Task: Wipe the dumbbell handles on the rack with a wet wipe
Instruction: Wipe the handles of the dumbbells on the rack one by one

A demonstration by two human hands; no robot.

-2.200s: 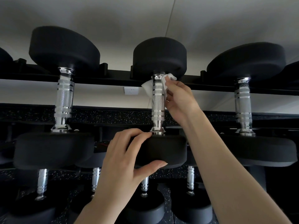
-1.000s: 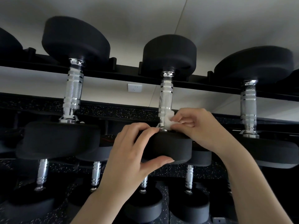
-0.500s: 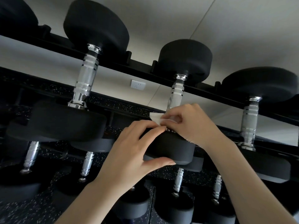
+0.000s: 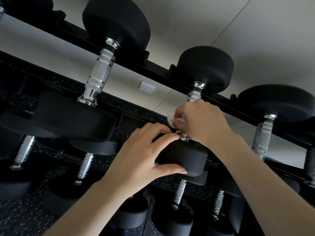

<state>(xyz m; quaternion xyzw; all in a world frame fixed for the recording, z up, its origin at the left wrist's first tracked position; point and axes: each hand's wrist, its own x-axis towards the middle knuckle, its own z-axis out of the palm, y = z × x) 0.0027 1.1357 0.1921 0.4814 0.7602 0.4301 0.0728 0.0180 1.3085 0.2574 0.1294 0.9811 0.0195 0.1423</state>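
Mostly hidden, the handle [image 4: 193, 96] sits inside my right hand [image 4: 201, 123] pinching the wipe [image 4: 171, 119]; my left hand [image 4: 143, 155] grips the head [image 4: 184, 157]

The right hand [image 4: 202, 123] covers the lower part of the middle dumbbell handle [image 4: 193, 96], so only a corner of the wet wipe [image 4: 172, 119] shows beside that handle. Right of it, a dumbbell [image 4: 310, 167] at the frame's right edge is blurred and cut off. Both forearms run out the bottom edge.
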